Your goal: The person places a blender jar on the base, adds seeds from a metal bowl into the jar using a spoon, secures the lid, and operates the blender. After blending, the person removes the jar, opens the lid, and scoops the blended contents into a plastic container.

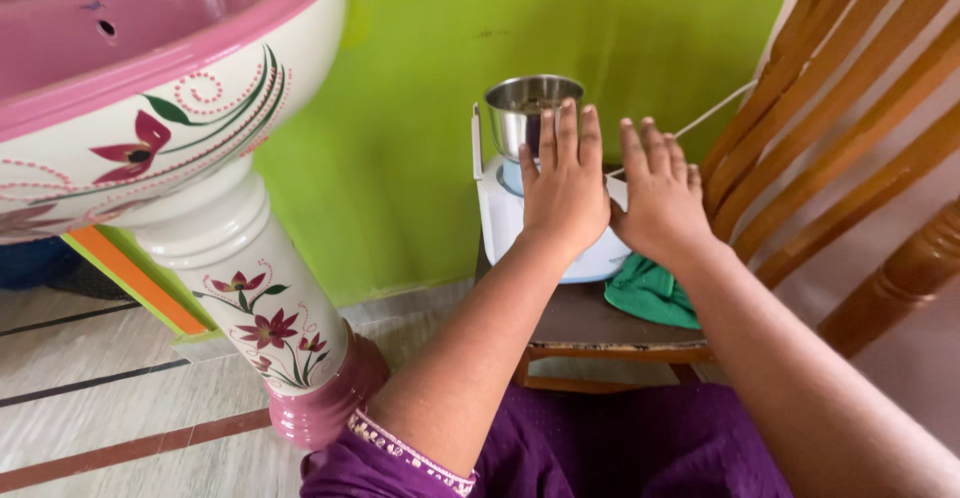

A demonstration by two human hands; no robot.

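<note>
The steel jar (530, 113) stands upright on the white mixer base (520, 223) on a low wooden stool (590, 323), just beyond the flat, open fingers (566, 133) of the left hand (565, 183), nearer than the empty, open right hand (660, 198).

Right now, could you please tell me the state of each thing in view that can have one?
Steel jar: upright on the mixer base, lid off, contents unclear.
Mixer base: on the low wooden stool, white cord attached.
Left hand: open, fingers straight, flat against the jar and base.
Right hand: open, beside the left, holding nothing.
Green cloth: crumpled on the stool.
Pink washbasin: on its pedestal, tap hardly in view.
</note>
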